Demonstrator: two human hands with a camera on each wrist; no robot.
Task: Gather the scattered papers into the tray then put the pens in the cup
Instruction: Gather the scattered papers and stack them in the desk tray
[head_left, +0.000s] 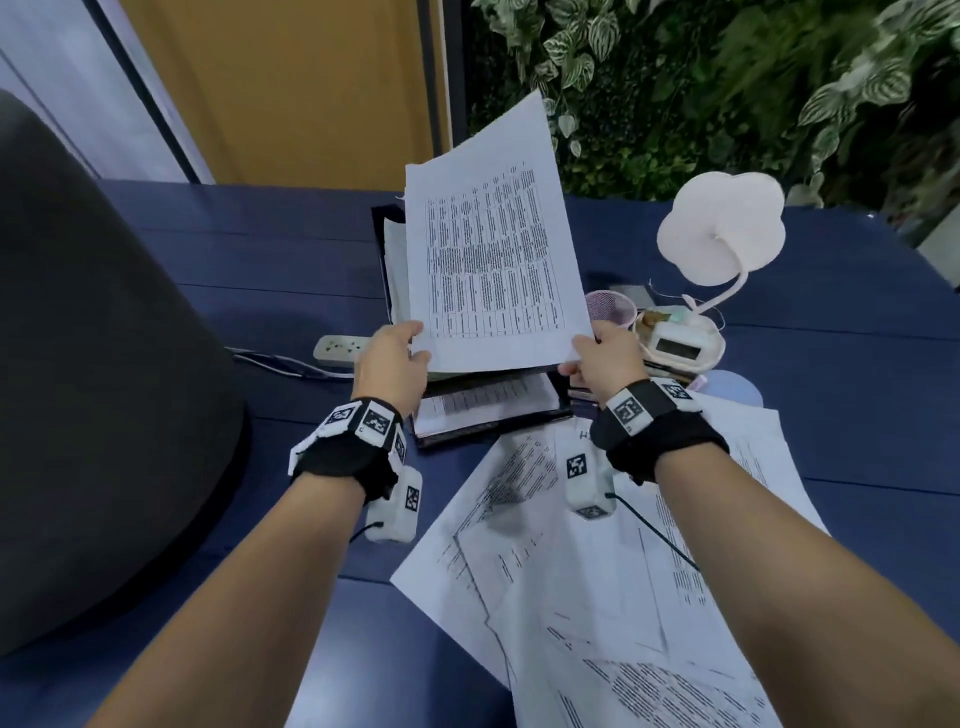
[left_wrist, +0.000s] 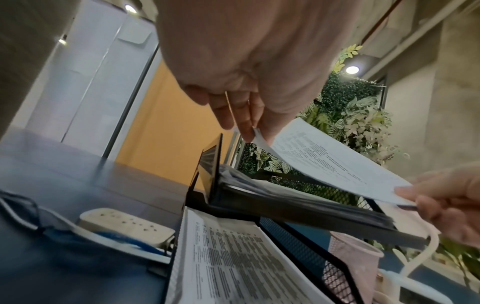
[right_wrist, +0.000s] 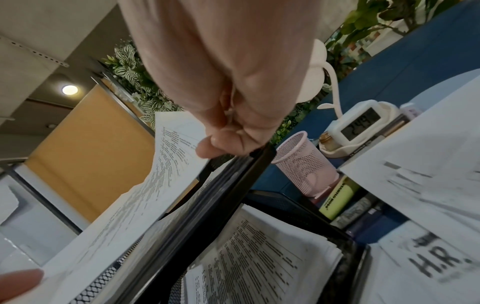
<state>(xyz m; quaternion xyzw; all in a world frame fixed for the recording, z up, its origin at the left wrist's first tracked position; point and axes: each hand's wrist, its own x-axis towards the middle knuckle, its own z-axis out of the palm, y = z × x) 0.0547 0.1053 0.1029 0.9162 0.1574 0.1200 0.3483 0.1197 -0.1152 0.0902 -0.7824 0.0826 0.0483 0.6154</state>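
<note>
Both hands hold a thin sheaf of printed sheets (head_left: 493, 260) above the tray (left_wrist: 298, 207): the left hand (head_left: 389, 364) pinches its near left corner, the right hand (head_left: 608, 358) its near right corner. The tray is black wire mesh, two-tiered, each tier stacked with printed paper. Beside it stands a pink mesh cup (right_wrist: 303, 164), round; what is in it cannot be told. More sheets (head_left: 597, 597) lie loose and overlapping on the smooth blue worktop (head_left: 260, 260). A yellow-green highlighter (right_wrist: 337, 199) lies near the cup.
</note>
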